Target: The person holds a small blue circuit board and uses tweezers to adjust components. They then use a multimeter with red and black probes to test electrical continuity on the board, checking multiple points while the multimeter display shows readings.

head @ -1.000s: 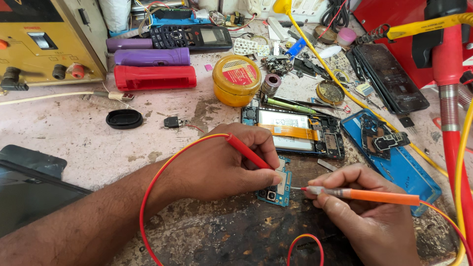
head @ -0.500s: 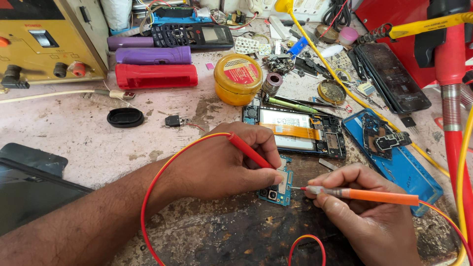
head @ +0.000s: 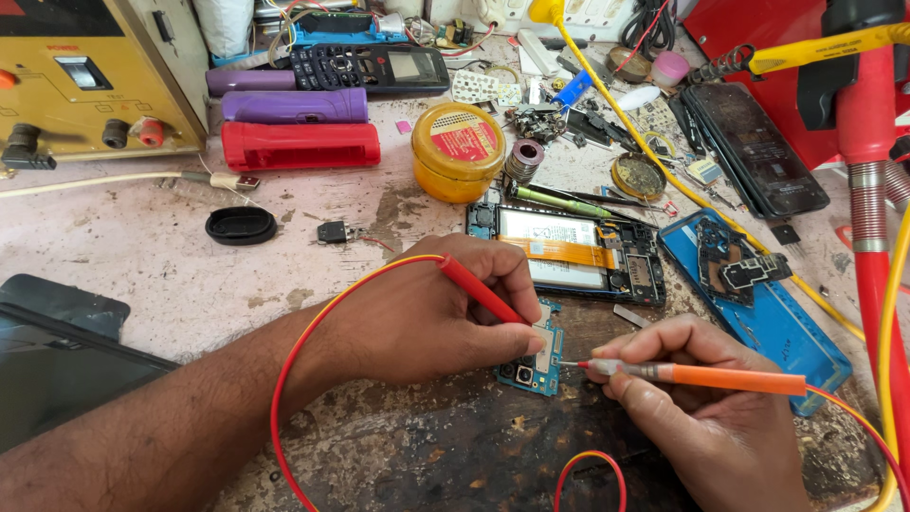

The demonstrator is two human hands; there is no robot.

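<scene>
My left hand (head: pixel 427 318) grips a red test probe (head: pixel 479 287) like a pen, its tip down on a small blue-green circuit board (head: pixel 538 362) lying on the worn bench. My right hand (head: pixel 697 408) holds an orange probe (head: pixel 711 376) nearly level, its metal tip touching the board's right edge. Red and yellow leads (head: pixel 284 398) loop from the probes around my left wrist. Just behind the board lies an opened phone (head: pixel 569 251) with its battery and an orange flex cable showing.
A blue phone back cover (head: pixel 768 318) lies at the right, a yellow round tin (head: pixel 458 152) and a solder spool (head: pixel 524 159) behind. Red and purple cases (head: pixel 299 144), a yellow power supply (head: pixel 85 76), a black cap (head: pixel 241 226) and a dark tablet (head: pixel 57 351) sit left. Red stand (head: pixel 867 190) at right.
</scene>
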